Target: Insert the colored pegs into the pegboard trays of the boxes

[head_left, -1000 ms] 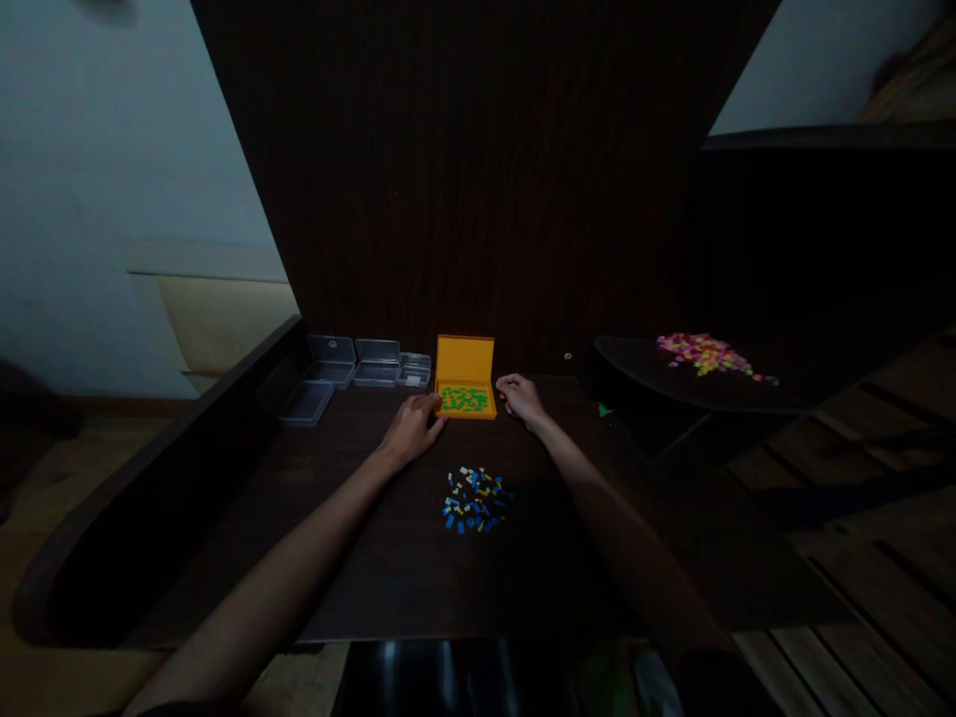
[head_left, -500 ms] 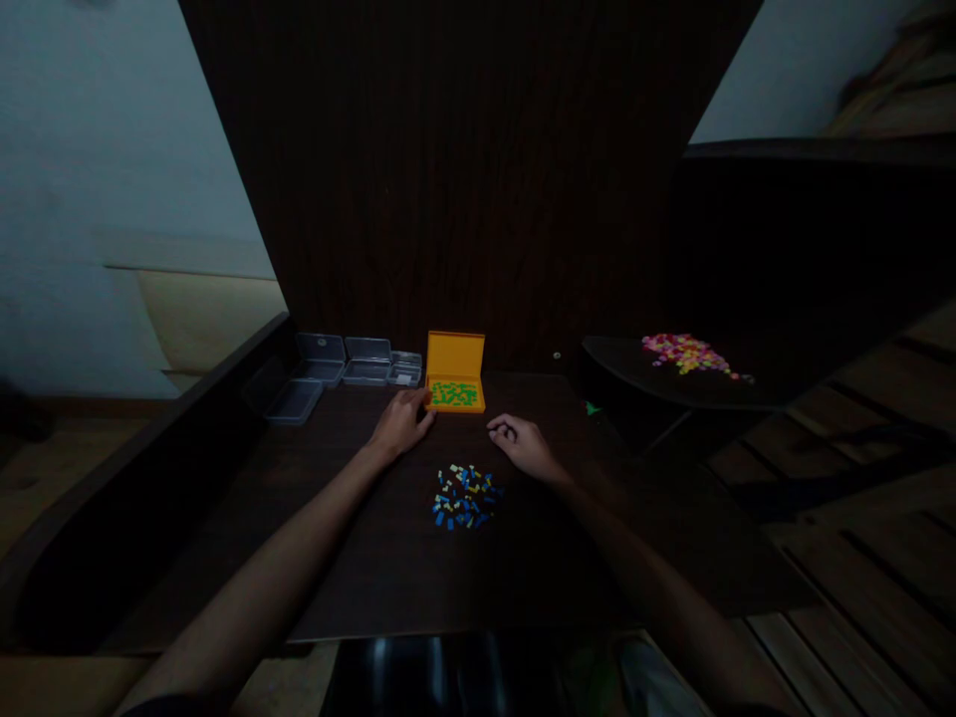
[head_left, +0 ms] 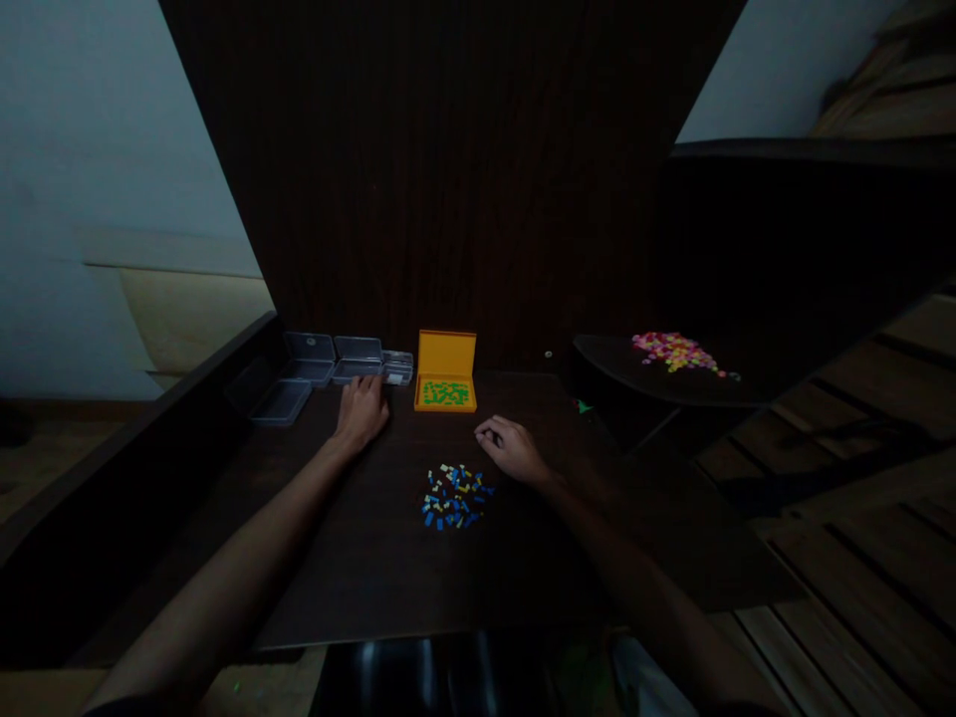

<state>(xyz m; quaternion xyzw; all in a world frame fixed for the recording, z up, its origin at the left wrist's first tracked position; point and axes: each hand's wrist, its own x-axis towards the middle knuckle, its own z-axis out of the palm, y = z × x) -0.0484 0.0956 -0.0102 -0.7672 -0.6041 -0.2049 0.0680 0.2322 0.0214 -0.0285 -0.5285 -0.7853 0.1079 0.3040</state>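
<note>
My left hand (head_left: pixel 362 410) is over the tabletop at the front of the clear plastic boxes, its fingers stretched forward and slightly apart. Its fingertips overlap the front edge of the middle clear box (head_left: pixel 359 351); I cannot tell whether they touch it. My right hand (head_left: pixel 511 448) rests on the table with its fingers curled in, and nothing shows between them. Between the hands, farther back, an orange box (head_left: pixel 446 351) stands with its lid up and small green pieces (head_left: pixel 446 393) inside. Nearer me lies a loose pile of small blue, yellow and white pieces (head_left: pixel 455 498).
Another open clear box (head_left: pixel 282 402) lies at the left, beside the raised side board (head_left: pixel 141 438). A smaller clear case (head_left: pixel 398 366) stands next to the orange box. Pink and yellow pieces (head_left: pixel 676 352) are heaped on a dark shelf (head_left: pixel 619 363) at right. A green scrap (head_left: pixel 584 406) lies below it.
My left hand has moved left, from the orange box's side to the clear boxes. My right hand stays curled in place. The view has shifted slightly.
</note>
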